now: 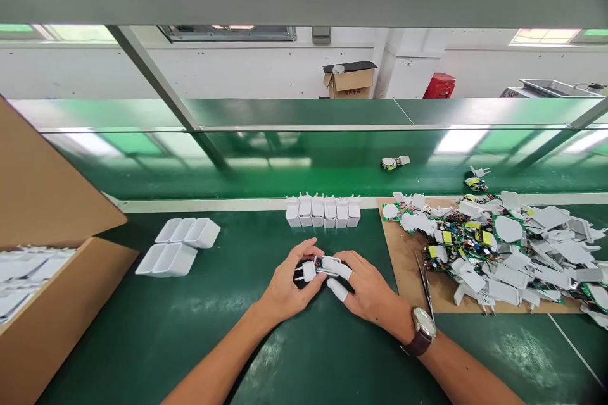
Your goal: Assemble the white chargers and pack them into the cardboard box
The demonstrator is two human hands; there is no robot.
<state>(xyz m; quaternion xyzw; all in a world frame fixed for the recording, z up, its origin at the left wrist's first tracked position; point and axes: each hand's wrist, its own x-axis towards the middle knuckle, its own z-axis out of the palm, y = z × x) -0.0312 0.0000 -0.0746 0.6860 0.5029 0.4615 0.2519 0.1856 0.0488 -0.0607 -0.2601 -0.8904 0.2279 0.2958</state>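
Green tabletop [204, 329], white wall [247, 73], hands [287, 285]

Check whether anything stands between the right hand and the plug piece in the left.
Nothing visible does. The left hand holds the white plug piece, and the right hand appears to touch it; the row of white cases stands beyond both.

Cardboard box [354, 81] at 1 o'clock, dark flap on top, before white wall [247, 66]. Red plastic stool [439, 85], 2 o'clock, partly hidden behind counter [304, 111]. Grey metal beam [304, 0] across 12 o'clock; slanted metal post [147, 69] at 10. Bright windows [80, 33] at 10 and 2.
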